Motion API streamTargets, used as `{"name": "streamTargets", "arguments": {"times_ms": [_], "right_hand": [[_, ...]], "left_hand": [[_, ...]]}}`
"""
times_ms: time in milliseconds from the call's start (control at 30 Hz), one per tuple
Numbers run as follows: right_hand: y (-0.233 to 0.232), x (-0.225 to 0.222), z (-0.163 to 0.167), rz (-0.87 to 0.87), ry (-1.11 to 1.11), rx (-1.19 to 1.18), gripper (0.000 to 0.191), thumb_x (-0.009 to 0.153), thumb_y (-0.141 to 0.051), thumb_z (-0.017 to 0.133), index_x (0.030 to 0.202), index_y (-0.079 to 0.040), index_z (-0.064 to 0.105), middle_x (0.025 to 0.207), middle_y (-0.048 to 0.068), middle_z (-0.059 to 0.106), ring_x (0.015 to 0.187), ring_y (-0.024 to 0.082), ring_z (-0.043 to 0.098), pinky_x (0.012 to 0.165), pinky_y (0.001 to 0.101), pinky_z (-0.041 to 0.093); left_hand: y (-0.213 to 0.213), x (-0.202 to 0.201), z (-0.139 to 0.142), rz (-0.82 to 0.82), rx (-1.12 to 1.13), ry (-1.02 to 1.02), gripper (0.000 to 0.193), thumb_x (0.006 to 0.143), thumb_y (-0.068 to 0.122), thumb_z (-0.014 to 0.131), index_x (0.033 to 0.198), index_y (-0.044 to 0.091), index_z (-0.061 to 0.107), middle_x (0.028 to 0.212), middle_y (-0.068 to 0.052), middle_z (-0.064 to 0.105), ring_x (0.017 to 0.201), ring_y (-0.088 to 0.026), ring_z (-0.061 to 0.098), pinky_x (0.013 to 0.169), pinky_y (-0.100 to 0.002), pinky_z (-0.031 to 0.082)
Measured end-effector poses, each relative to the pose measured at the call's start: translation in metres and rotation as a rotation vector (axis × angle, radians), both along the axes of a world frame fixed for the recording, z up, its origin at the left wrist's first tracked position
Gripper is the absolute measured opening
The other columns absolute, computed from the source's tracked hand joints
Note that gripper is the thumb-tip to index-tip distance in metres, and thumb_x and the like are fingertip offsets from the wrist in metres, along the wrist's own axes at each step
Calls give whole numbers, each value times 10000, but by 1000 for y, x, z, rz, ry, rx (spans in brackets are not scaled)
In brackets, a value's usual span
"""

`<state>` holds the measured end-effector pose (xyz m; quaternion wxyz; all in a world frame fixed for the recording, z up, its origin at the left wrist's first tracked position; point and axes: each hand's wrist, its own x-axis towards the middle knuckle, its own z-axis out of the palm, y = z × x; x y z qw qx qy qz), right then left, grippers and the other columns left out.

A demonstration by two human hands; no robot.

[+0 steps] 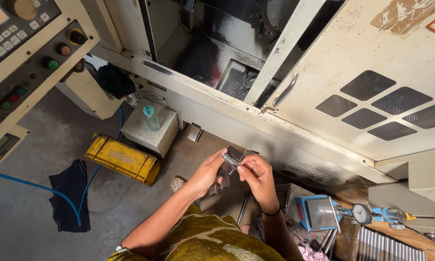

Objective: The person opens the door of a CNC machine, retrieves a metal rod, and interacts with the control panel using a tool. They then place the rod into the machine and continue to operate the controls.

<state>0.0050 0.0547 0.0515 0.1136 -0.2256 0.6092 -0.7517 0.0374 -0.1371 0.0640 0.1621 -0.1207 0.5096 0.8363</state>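
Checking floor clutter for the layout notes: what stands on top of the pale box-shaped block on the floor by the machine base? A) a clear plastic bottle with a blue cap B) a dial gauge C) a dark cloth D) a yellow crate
A: a clear plastic bottle with a blue cap stands upright on the pale block; the yellow crate lies on the floor beside it, the dial gauge is far right.

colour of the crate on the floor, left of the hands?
Yellow crate, scuffed; head view.
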Motion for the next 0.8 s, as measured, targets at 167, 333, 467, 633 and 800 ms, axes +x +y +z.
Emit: {"name": "streamTargets", "arguments": {"times_ms": [167,333,467,633,800], "right_hand": [[1,2,5,-15,0,30,105,990,26,631,1093,6,632,964,98,690,724,93,548,654,246,464],[14,7,4,-25,-72,46,122,982,23,608,1101,2,624,956,114,698,702,94,537,614,231,430],[20,8,3,-29,-196,-37,130,965,21,573,1090,2,605,939,137,687,646,101,520,524,220,354],[12,8,5,-5,-348,-209,125,993,-29,504,1101,-16,566,925,147,649,609,110,503,494,232,339],[4,10,11,0,-476,-300,148,998,-68,457,1109,-31,546,915,133,615,572,107,471,472,233,316]], "left_hand": [[-8,1,11,33,-12,56,390,1078,437,437,1150,110,636,854,47,583,646,-24,463,508,-192,376],[-11,2,13,82,17,53,362,1042,416,440,1135,134,648,832,66,616,582,-18,467,476,-192,376],[-13,1,12,94,15,111,364,1076,410,441,1077,98,628,756,45,554,525,-31,444,455,-202,380],[-12,1,10,100,11,195,343,1088,380,421,1058,91,604,760,37,565,543,-27,461,481,-201,406],[-11,2,7,96,-1,203,338,1097,373,415,1046,89,593,758,32,556,538,-34,453,485,-200,408]]}}
